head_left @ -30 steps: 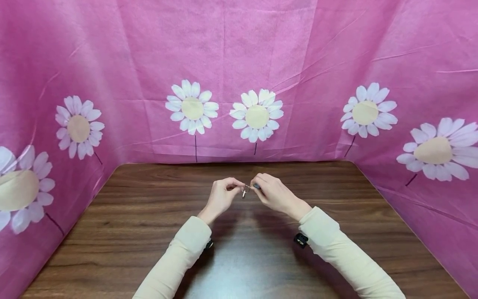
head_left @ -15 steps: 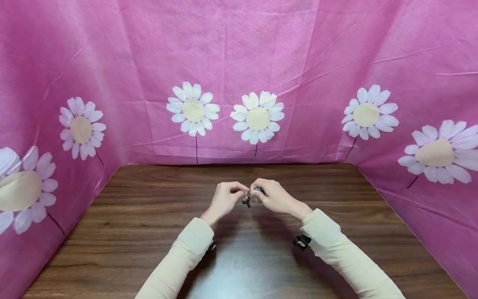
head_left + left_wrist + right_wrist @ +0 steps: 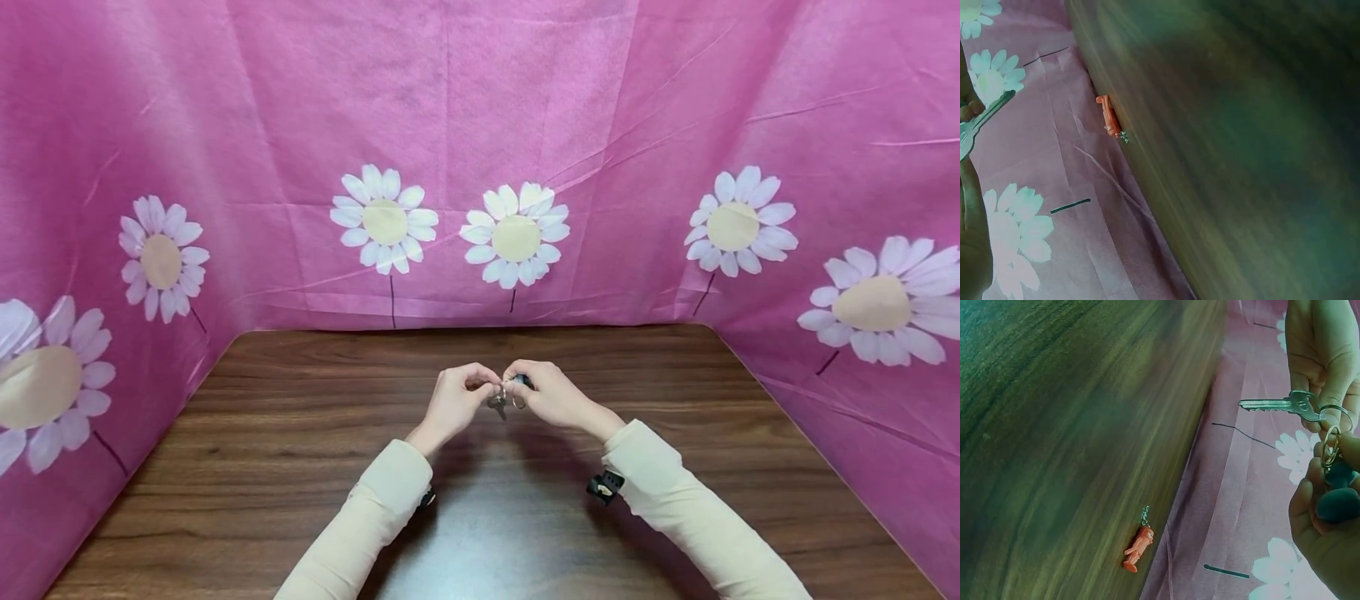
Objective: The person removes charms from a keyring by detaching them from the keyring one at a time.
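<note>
My left hand (image 3: 456,402) and my right hand (image 3: 553,392) meet above the table in the head view, fingertips almost together. A metal key (image 3: 1272,405) sticks out from a thin split ring (image 3: 1346,412), which my left fingers pinch. Beside it, a gold-coloured ring (image 3: 1329,450) is held by my right fingers, along with a dark blue-green rounded charm (image 3: 1338,505) in their curl. From the head, the key (image 3: 499,405) hangs below the fingertips, and the charm (image 3: 522,380) is partly covered by the right hand. The left wrist view catches the key (image 3: 988,120) at its left edge.
A small orange figurine (image 3: 1138,549) with a short chain shows by the wooden table's edge in both wrist views. Pink cloth (image 3: 637,108) with white daisies surrounds the brown wooden table (image 3: 300,467) at the back and sides.
Both hands have come closer together and dropped slightly. The key has turned and hangs between them, and the ring loop now shows below the right fingers.
</note>
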Available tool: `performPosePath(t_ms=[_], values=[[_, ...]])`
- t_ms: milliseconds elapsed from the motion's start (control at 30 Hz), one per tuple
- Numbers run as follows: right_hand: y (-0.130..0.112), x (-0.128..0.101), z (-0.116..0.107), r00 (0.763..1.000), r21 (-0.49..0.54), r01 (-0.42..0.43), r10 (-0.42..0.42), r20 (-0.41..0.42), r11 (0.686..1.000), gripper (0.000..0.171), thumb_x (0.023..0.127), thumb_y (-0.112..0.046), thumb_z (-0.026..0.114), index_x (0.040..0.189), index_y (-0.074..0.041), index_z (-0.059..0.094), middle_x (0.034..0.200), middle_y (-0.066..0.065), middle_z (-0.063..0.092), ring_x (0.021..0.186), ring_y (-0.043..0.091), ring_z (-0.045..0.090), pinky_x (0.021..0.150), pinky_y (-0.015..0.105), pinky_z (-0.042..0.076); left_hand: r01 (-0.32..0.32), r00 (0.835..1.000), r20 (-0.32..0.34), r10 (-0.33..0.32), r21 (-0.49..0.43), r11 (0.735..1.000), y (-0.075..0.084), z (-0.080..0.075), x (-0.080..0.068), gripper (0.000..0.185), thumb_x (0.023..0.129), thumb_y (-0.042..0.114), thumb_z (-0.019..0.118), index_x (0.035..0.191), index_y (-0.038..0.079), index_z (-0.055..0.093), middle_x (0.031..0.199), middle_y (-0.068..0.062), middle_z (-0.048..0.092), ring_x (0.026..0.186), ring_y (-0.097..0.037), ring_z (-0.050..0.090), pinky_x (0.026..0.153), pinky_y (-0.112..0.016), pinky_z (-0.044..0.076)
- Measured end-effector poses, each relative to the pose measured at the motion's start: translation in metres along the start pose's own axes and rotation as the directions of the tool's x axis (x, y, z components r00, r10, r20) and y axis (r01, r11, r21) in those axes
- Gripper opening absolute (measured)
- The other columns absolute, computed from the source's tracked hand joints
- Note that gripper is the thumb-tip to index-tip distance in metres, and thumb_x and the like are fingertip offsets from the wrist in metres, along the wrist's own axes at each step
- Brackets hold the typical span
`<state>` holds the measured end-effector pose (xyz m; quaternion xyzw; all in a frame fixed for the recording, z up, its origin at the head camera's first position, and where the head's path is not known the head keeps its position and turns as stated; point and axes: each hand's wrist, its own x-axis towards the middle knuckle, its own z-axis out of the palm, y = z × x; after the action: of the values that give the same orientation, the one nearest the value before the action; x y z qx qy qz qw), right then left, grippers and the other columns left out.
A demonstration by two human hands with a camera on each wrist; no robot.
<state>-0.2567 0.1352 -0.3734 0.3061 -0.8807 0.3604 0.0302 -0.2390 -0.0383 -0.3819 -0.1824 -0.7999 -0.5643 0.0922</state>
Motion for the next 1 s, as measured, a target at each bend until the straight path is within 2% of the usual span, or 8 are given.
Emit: performPosePath(t_ms=[133,300,433,567,667,767,1000], values=[[-0.001,-0.002,0.001,0.999,0.010,0.028,-0.027,-0.027,1.000,0.004,0.088,-0.013,0.058,0.084,-0.014,0.060,0.068,-0.004,0.059,0.057,0.003,0.054,0.054,0.022,0.044,-0.012,1.000,0.019,0.013,-0.037,0.999,0.014,-0.005,-0.005,0.006,0.079,-0.005,0.064,0.083,-0.007,0.065,0.079,-0.021,0.068,0.068,-0.019,0.062,0.059,-0.016,0.046],[-0.002,-0.003,0.003,0.997,0.006,0.051,-0.051,-0.052,0.999,0.005,0.088,-0.012,0.059,0.084,-0.014,0.059,0.071,-0.005,0.059,0.060,0.003,0.053,0.056,0.022,0.045,0.031,0.997,0.074,-0.025,-0.080,0.996,0.015,-0.009,-0.008,0.009,0.078,0.000,0.067,0.086,-0.005,0.065,0.081,-0.021,0.068,0.068,-0.014,0.060,0.061,-0.018,0.047],[-0.003,-0.004,0.003,0.997,-0.010,0.056,-0.057,-0.053,0.998,0.006,0.087,-0.011,0.059,0.084,-0.015,0.060,0.074,-0.005,0.058,0.062,0.004,0.053,0.058,0.022,0.046,0.062,0.992,0.112,-0.053,-0.081,0.995,0.013,-0.011,-0.006,0.010,0.078,0.002,0.069,0.084,-0.004,0.064,0.081,-0.020,0.068,0.068,-0.010,0.058,0.061,-0.017,0.045],[-0.002,-0.004,0.004,0.995,-0.047,0.079,-0.081,-0.057,0.996,0.005,0.087,-0.012,0.059,0.085,-0.015,0.060,0.075,-0.007,0.057,0.063,0.003,0.052,0.060,0.022,0.045,0.069,0.992,0.109,-0.062,-0.063,0.996,-0.006,-0.006,0.000,0.010,0.077,0.005,0.070,0.082,0.000,0.064,0.079,-0.017,0.068,0.068,-0.011,0.060,0.059,-0.018,0.046],[-0.001,-0.006,0.003,0.992,-0.070,0.102,-0.106,-0.069,0.992,0.004,0.088,-0.013,0.060,0.084,-0.014,0.061,0.074,-0.008,0.056,0.063,0.002,0.053,0.060,0.021,0.045,0.059,0.995,0.089,-0.055,-0.048,0.997,-0.020,-0.001,0.003,0.009,0.076,0.009,0.072,0.080,0.004,0.065,0.077,-0.013,0.069,0.068,-0.013,0.062,0.058,-0.020,0.047],[0.000,-0.006,0.003,0.988,-0.093,0.127,-0.134,-0.071,0.988,0.004,0.087,-0.014,0.060,0.085,-0.012,0.062,0.075,-0.008,0.056,0.063,0.000,0.053,0.060,0.020,0.045,0.041,0.996,0.076,-0.038,-0.036,0.999,-0.022,0.000,0.003,0.009,0.076,0.010,0.073,0.078,0.007,0.065,0.076,-0.009,0.070,0.068,-0.011,0.063,0.058,-0.020,0.048],[-0.001,-0.007,0.003,0.974,-0.163,0.199,-0.213,-0.077,0.966,0.004,0.086,-0.015,0.062,0.084,-0.012,0.062,0.075,-0.009,0.056,0.063,0.000,0.049,0.058,0.019,0.043,-0.062,0.990,0.129,0.059,0.021,0.998,-0.021,-0.004,0.003,0.008,0.079,0.002,0.067,0.076,0.008,0.062,0.078,-0.005,0.070,0.074,-0.009,0.065,0.066,-0.023,0.050]])
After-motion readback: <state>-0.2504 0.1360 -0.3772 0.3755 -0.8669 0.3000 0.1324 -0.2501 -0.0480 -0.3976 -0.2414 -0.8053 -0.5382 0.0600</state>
